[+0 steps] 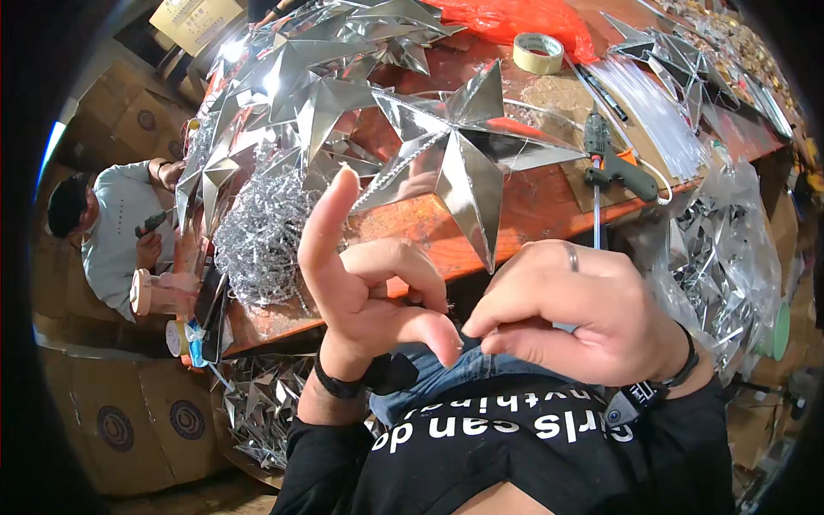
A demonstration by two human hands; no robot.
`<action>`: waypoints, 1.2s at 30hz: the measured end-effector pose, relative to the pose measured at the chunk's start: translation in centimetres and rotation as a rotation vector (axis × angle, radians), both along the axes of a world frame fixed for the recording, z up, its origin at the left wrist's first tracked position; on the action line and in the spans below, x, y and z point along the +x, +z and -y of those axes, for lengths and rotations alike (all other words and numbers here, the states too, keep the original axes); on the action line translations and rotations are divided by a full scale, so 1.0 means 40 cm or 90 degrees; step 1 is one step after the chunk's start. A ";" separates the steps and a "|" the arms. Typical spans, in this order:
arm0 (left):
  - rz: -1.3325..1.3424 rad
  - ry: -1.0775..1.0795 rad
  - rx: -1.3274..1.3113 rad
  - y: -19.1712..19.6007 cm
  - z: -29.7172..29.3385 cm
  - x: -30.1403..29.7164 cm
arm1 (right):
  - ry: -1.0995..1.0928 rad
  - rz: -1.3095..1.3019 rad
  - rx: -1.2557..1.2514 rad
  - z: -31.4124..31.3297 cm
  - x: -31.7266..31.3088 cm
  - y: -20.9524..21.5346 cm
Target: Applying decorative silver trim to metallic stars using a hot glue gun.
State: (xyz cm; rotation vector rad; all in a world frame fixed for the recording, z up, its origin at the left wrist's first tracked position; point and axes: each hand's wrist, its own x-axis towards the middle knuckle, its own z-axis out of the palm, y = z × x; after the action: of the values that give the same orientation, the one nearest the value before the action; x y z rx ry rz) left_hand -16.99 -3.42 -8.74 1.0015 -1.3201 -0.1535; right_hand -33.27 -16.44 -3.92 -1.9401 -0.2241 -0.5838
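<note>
Your left hand (356,305) was half open and looked empty; your right hand (584,313) was nearly pinched shut, perhaps on something too small to see. The silver star (468,184) lay on their far side, likely to free them.

two foreground hands (343,296) (584,313); one ring (573,257); one red bag (536,21)
</note>
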 end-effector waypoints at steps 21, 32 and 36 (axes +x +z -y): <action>0.297 0.017 -0.017 -0.009 0.040 0.038 | 0.138 -0.266 0.160 0.044 0.016 -0.015; 0.304 0.060 -0.042 -0.009 0.036 0.034 | 0.055 -0.138 0.114 0.036 0.012 -0.023; 0.303 0.015 -0.032 -0.003 0.041 0.031 | 0.103 -0.126 0.123 0.043 0.009 -0.029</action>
State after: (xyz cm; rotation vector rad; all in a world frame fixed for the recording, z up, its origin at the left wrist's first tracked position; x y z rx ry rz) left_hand -15.73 -5.07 -8.85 1.0481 -1.7315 0.1460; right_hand -32.90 -18.16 -5.10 -1.7590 -0.1894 -0.2933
